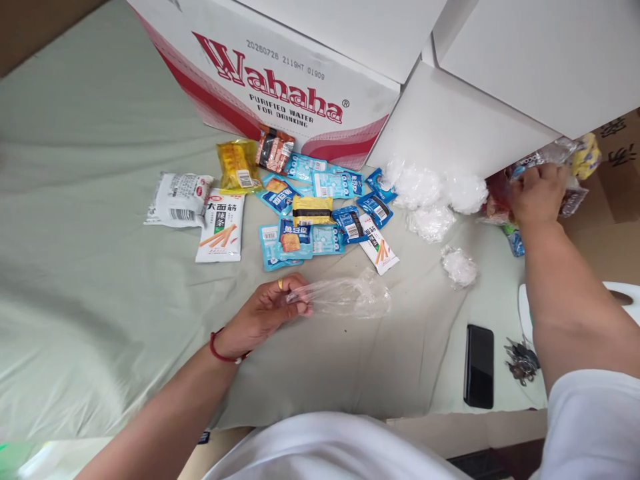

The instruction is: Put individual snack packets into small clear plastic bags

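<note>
My left hand (273, 310) pinches one end of a clear plastic bag (350, 297), which stretches to the right over the cloth. At the right, my right hand (539, 193) reaches into a pile of wrapped snacks (575, 160); its fingertips are hidden among the packets. Blue snack packets (330, 183) lie in a loose group beyond the bag, with a yellow packet (313, 210) on top. To their left are a white-and-orange packet (220, 227), a white packet (180, 200), a yellow bag (237, 167) and a brown packet (275, 148).
Crumpled clear plastic bundles (430, 193) sit right of the packets. A Wahaha carton (300, 73) and white boxes (540, 60) border the far side. A black phone (479, 367) and keys (521, 361) lie near the right front edge of the green cloth (100, 267).
</note>
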Motion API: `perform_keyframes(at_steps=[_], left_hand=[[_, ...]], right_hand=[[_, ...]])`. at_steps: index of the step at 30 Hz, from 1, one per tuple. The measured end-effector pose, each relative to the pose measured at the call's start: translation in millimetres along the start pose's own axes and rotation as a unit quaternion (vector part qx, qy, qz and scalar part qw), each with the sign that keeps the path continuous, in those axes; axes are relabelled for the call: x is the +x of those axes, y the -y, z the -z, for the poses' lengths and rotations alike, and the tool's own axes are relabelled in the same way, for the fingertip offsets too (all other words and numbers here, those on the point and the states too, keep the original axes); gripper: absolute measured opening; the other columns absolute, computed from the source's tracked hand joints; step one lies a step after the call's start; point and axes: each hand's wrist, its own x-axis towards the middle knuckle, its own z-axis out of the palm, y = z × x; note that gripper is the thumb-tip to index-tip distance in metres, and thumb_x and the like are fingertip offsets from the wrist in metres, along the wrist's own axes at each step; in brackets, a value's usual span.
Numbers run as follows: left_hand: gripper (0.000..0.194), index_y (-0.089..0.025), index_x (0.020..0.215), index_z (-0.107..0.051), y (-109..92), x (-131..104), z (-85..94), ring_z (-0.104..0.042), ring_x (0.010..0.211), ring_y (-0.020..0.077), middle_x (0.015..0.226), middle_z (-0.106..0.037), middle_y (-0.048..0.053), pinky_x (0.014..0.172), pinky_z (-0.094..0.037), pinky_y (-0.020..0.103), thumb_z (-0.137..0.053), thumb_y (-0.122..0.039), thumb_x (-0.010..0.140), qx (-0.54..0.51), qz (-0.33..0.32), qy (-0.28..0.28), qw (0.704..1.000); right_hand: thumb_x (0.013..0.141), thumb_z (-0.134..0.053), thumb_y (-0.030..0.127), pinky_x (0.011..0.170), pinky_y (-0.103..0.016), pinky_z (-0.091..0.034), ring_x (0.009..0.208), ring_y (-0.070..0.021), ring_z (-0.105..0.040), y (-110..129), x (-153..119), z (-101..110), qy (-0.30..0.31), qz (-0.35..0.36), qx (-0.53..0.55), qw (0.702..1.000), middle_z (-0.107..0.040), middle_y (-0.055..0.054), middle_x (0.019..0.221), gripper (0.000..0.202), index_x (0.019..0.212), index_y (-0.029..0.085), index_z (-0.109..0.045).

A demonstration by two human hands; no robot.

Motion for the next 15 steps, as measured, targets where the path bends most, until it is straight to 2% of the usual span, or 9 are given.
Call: perform_keyframes(at_steps=[3,5,7,9,11,13,15], left_hand=[[0.01,-0.017,0.087,-0.073,0,0,-0.5,-0.065,0.077,0.0112,0.09,-0.06,0.001,0.076,-0.058,0.026,-0.08,-0.024,0.087,-0.003,0.002,-0.003,1.0],[0.011,-0.017,0.086,-0.072,0,-1,-0.8,-0.065,0.077,0.011,0.09,-0.06,0.001,0.076,-0.058,0.025,-0.08,-0.024,0.087,-0.005,0.0,0.0,1.0],[0.011,-0.017,0.086,-0.072,0,-1,-1.0,-0.065,0.077,0.011,0.091,-0.06,0.001,0.076,-0.058,0.025,-0.08,-0.024,0.087,-0.002,0.001,0.003,1.0],[0.011,-0.017,0.087,-0.072,-1,-2,-0.9,-0.065,0.077,0.011,0.091,-0.06,0.001,0.076,-0.058,0.025,-0.08,-0.024,0.087,0.0,0.004,0.005,1.0],[0.011,-0.017,0.088,-0.072,-1,-2,-0.7,-0.066,0.078,0.0111,0.091,-0.06,0.001,0.077,-0.057,0.025,-0.08,-0.024,0.087,-0.001,0.006,0.006,1.0],[0.012,-0.017,0.087,-0.072,-1,-2,-0.3,-0.066,0.078,0.0114,0.09,-0.06,0.001,0.077,-0.058,0.026,-0.08,-0.025,0.087,-0.003,0.005,0.008,1.0],[0.013,-0.016,0.086,-0.072,-1,-1,0.0,-0.066,0.077,0.0115,0.089,-0.06,0.001,0.076,-0.058,0.026,-0.08,-0.026,0.087,-0.005,0.001,0.008,1.0]], right_hand=[[0.107,-0.038,0.04,0.099,-0.045,-0.029,0.121,-0.0312,-0.036,5,-9,7,-0.016,0.032,0.001,0.999,-0.056,-0.026,0.132,0.048,0.126,0.006,-0.067],[0.106,-0.04,0.042,0.101,-0.045,-0.028,0.126,-0.0315,-0.034,14,-27,13,-0.063,0.035,0.004,0.997,-0.048,-0.024,0.146,0.047,0.133,0.011,-0.063],[0.105,-0.042,0.039,0.099,-0.045,-0.027,0.126,-0.0329,-0.036,24,-52,13,-0.094,0.011,0.005,0.996,-0.047,-0.024,0.147,0.044,0.133,0.013,-0.063],[0.102,-0.043,0.034,0.093,-0.045,-0.029,0.118,-0.0337,-0.042,34,-78,6,-0.055,-0.025,0.018,0.998,-0.056,-0.025,0.129,0.039,0.126,0.012,-0.065],[0.1,-0.047,0.034,0.086,-0.044,-0.029,0.111,-0.0335,-0.045,41,-99,-7,0.005,-0.081,0.043,0.996,-0.059,-0.025,0.12,0.038,0.126,0.011,-0.065],[0.097,-0.055,0.042,0.083,-0.044,-0.028,0.11,-0.034,-0.046,44,-109,-23,0.025,-0.165,0.073,0.983,-0.054,-0.028,0.13,0.052,0.14,0.011,-0.056],[0.092,-0.064,0.05,0.082,-0.044,-0.026,0.112,-0.0346,-0.046,44,-107,-38,0.025,-0.246,0.107,0.963,-0.048,-0.031,0.139,0.074,0.151,0.01,-0.045]])
